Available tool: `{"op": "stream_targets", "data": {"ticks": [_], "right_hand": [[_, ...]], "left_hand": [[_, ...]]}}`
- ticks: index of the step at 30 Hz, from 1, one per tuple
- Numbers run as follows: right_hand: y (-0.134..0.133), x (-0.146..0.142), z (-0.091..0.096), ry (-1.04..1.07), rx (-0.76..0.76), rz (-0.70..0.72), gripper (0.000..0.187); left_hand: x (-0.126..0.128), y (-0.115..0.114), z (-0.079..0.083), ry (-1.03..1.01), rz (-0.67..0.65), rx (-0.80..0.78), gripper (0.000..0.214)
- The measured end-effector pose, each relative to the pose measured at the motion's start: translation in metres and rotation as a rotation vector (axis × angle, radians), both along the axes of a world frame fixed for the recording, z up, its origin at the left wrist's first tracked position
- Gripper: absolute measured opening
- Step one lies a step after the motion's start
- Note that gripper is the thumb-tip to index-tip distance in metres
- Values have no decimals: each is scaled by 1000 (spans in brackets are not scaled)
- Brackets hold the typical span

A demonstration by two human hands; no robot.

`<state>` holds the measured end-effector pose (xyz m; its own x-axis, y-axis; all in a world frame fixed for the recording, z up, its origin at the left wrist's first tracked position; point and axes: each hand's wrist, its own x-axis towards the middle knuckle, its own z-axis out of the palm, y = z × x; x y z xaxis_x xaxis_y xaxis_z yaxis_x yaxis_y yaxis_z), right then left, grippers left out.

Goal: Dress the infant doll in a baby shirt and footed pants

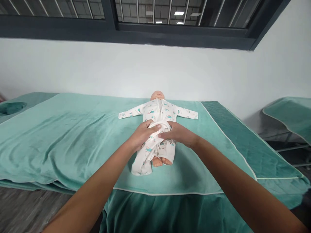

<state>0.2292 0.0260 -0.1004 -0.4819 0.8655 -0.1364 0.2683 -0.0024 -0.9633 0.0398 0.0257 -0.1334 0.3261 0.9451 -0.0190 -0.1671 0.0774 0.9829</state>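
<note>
Doll: a pale plastic baby doll [157, 95] lies on its back, head toward the white wall [97, 71], arms spread to both sides.
Clothing: a white cotton baby romper with small teal and grey prints [157, 111] is on the doll's chest and arms. At the doll's waist it is gathered into a thick fold.
Print: the figures on the romper are too small to tell if there is any writing.
Left hand: the left hand [143, 132] lies at the doll's waist, its grip clenched over the gathered fold.
Right hand: the right hand [178, 132] is on the other side of the doll's waist, its grip also closed on the same fold. The fingertips of both hands meet.
Legs: the doll's bare feet [159, 161] come out below the hands. One flat romper leg [142, 165] lies just beside them.
Under the doll: a light teal towel with a white border [73, 129], spread on a bed with a darker teal cover [243, 142].
Right of the doll: a second teal-covered bed [291, 113], well apart.
Above the doll: a dark-framed window [145, 29].
</note>
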Motion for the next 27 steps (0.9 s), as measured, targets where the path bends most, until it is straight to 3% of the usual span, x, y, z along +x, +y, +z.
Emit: {"op": "stream_targets", "data": {"ticks": [5, 9, 14, 17, 20, 27], "right_hand": [[2, -2, 0, -131, 102, 50, 28], [4, -6, -4, -64, 250, -165, 11], [6, -13, -13, 176, 61, -300, 7], [7, -18, -18, 202, 44, -292, 11], [8, -20, -22, 122, 98, -187, 26], [6, -10, -18, 41, -8, 119, 45]], "left_hand": [[-1, 2, -1, -70, -17, -44, 44], [-8, -1, 3, -34, -113, -85, 50], [-17, -4, 3, 128, -315, -93, 43], [-13, -3, -4, -20, -132, -106, 42], [-3, -1, -10, -196, 49, -103, 45], [4, 2, -17, -177, 104, -133, 58]]}}
